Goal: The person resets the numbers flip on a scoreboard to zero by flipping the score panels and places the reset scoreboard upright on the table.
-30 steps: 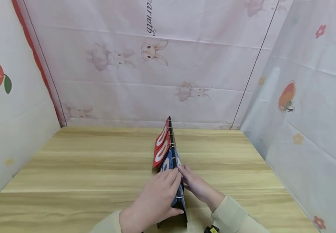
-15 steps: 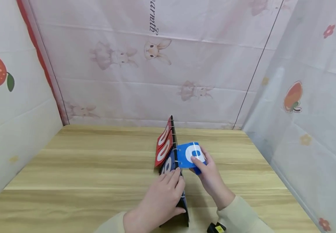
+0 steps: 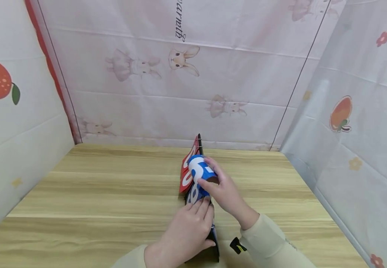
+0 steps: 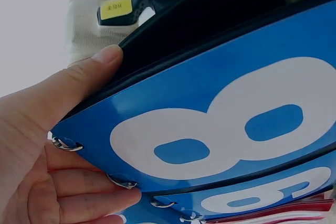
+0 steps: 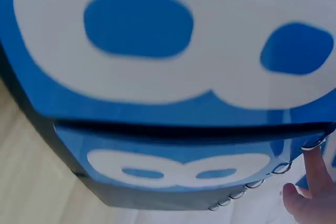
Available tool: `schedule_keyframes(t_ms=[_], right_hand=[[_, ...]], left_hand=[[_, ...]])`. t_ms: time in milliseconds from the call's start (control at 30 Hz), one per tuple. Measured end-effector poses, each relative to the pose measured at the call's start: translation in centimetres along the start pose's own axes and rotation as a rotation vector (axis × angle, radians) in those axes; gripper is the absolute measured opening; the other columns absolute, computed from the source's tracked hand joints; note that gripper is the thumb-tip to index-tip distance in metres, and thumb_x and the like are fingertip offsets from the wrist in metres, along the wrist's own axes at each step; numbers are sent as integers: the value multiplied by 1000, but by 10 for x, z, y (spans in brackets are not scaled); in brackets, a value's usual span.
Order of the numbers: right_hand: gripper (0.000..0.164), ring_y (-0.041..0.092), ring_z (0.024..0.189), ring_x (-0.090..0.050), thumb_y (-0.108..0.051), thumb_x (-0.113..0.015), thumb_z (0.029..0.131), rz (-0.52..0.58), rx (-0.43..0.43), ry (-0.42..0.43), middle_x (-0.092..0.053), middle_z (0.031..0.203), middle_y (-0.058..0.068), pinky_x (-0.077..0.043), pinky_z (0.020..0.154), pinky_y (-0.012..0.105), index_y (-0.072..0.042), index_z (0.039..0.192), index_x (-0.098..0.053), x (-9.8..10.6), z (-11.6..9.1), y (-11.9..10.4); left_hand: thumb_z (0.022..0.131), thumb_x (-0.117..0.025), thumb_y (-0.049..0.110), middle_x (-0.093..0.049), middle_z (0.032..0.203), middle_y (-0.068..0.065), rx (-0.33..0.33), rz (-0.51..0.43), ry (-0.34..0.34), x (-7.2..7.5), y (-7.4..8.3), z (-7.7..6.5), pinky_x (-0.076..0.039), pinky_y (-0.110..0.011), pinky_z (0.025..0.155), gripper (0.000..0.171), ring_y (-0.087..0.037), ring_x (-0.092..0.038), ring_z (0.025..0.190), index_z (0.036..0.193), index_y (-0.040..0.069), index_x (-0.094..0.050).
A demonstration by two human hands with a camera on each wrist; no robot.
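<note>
A tabletop flip scoreboard stands like a tent, its ringed ridge running away from me. Red number cards (image 3: pixel 186 179) hang on its far left part. Blue number cards with white digits (image 4: pixel 226 119) hang on the nearer part. My left hand (image 3: pixel 188 232) grips the near end, fingers over the ridge and thumb (image 4: pixel 102 61) against the black board edge. My right hand (image 3: pixel 225 190) pinches a bent blue card (image 3: pixel 198 167) between thumb and fingers, above the ridge. On the right face, in the right wrist view, more blue cards (image 5: pixel 178 169) show the digit 8.
The scoreboard stands on a wood-grain table (image 3: pixel 113 186). A patterned curtain (image 3: pixel 139 119) encloses the back and both sides. A black piece with a yellow label (image 3: pixel 238 245) is close to my right sleeve (image 3: pixel 267 238).
My right hand moved from the scoreboard's right face, lifted a blue card out to the right, then brought it up and left over the ridge. My left hand kept its hold.
</note>
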State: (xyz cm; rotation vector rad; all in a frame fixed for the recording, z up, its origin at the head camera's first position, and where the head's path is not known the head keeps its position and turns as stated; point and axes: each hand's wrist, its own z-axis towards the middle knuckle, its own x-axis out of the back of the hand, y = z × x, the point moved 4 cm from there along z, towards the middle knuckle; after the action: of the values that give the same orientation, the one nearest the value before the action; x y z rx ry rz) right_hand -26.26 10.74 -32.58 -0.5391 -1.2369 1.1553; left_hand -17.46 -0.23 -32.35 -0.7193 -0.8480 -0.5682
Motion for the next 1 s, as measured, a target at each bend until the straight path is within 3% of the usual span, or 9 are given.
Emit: schedule_keyframes(t_ms=[133, 300, 367, 467, 567, 633, 800, 867, 1000], right_hand=[[58, 25, 104, -59, -24, -57, 93, -140, 161, -90, -30, 148, 11, -54, 80, 47, -18, 143, -30, -6, 3, -8], [57, 21, 110, -53, -24, -46, 99, -345, 284, -178, -57, 126, 9, -44, 96, 48, -19, 148, -18, -11, 4, -12], [52, 21, 113, -51, -20, -40, 101, -306, 313, -217, -61, 120, 7, -38, 100, 51, -20, 148, -17, -11, 5, -12], [46, 23, 119, -47, -12, -34, 102, -123, 315, -199, -58, 125, 11, -34, 102, 56, -19, 146, -23, -9, 3, -6], [43, 27, 127, -39, -11, -34, 102, 68, 211, -76, -45, 137, 18, -30, 103, 58, -13, 144, -25, -5, -3, 11], [47, 32, 129, -34, -22, -36, 102, 124, 55, -16, -36, 143, 22, -29, 104, 58, -8, 145, -20, -6, -10, 29], [77, 43, 131, -24, -49, -29, 99, 248, -354, -156, -5, 150, 29, -25, 104, 62, 4, 144, 3, -20, -28, 66], [81, 45, 131, -21, -53, -26, 98, 293, -409, -200, 4, 150, 29, -24, 103, 64, 7, 143, 6, -25, -32, 71], [82, 46, 132, -16, -52, -28, 98, 301, -411, -193, 4, 149, 31, -21, 103, 65, 9, 142, 5, -28, -35, 73]], left_hand=[[60, -72, 64, -65, 110, -14, -4, 19, 24, 2, -1, 0, -56, -30, 77, 86, -20, -62, 96, 113, -3, -58], [59, -72, 65, -65, 109, -12, -8, 38, 45, 3, 0, 0, -55, -28, 77, 85, -19, -62, 95, 110, -2, -59], [59, -73, 64, -65, 109, -12, -2, 29, 41, 3, -1, 0, -54, -29, 78, 84, -18, -62, 95, 110, -2, -59], [60, -73, 64, -65, 110, -13, 6, 2, 31, 3, -1, 0, -54, -30, 80, 84, -19, -62, 96, 110, -2, -60], [61, -73, 63, -65, 112, -14, 8, -22, 21, 2, 0, 1, -54, -31, 81, 83, -21, -62, 99, 111, -2, -60], [62, -72, 63, -65, 114, -15, 6, -25, 13, 1, 0, 1, -55, -32, 81, 83, -21, -62, 100, 112, -2, -60], [64, -70, 64, -63, 117, -14, 9, 10, -12, 1, -2, 1, -53, -32, 82, 83, -21, -60, 103, 115, -1, -59], [65, -70, 63, -63, 117, -14, 8, 7, -13, 1, -3, 0, -53, -32, 84, 82, -21, -60, 103, 114, -1, -59], [64, -72, 62, -63, 115, -15, -3, -35, 1, 0, -3, -1, -53, -32, 85, 82, -21, -61, 102, 113, -2, -59]])
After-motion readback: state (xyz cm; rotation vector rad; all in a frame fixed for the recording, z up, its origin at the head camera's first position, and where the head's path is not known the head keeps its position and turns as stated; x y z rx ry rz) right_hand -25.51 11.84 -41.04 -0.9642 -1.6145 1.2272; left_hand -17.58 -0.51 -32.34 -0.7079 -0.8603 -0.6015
